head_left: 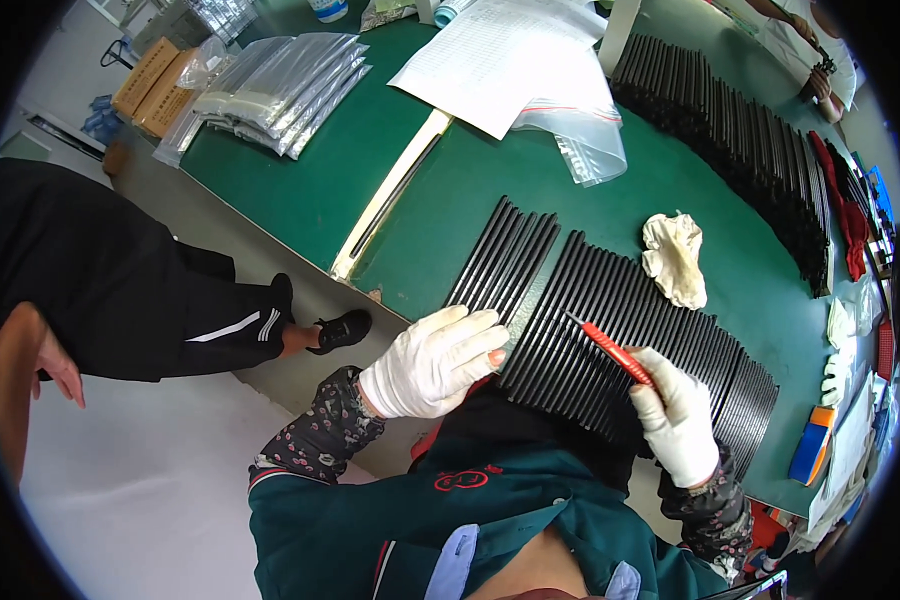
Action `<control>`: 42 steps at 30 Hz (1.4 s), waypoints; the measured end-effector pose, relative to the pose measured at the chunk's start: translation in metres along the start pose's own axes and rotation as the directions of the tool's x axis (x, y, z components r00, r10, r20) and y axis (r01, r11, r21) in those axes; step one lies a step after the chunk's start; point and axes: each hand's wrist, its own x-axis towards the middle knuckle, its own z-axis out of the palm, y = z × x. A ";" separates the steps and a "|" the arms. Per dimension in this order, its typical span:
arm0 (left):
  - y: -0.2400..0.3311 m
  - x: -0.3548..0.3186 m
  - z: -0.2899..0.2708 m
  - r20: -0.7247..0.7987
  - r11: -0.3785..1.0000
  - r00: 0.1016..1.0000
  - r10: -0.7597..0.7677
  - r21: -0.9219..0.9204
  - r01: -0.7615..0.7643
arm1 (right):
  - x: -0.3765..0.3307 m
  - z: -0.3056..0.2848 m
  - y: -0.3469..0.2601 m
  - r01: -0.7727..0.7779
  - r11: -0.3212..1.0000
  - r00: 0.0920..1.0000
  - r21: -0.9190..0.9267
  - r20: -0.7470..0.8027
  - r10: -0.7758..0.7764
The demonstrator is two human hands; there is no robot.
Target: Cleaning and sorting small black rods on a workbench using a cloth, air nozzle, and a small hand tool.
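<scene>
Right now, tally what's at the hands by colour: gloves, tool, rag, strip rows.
White gloves: 2, left hand, right hand
Red tool: 1
White rag: 1
Black strip rows: 2, small row, long row
Total: 6

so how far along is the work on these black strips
Hard to call any strip finished: none looks different. A small group lies apart from the main row of black strips, perhaps already handled. In hand: the left hand presses on the row's near end while the right hand holds a red tool with its tip on a strip. The long row, and another stack further back, look left.
</scene>
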 end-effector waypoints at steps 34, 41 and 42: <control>-0.005 -0.007 0.000 0.014 0.999 1.000 -0.011 -0.033 0.012 | 0.041 0.051 0.002 0.162 0.984 0.986 -0.079 -0.025 -0.164; -0.006 -0.007 0.000 -0.004 0.999 1.000 -0.013 -0.032 0.013 | 0.044 0.041 -0.008 0.322 0.692 0.888 -0.646 -0.046 -0.457; -0.006 -0.006 -0.001 -0.008 1.000 1.000 -0.015 -0.026 0.015 | 0.047 0.039 -0.007 0.310 0.772 0.877 -0.555 -0.146 -0.457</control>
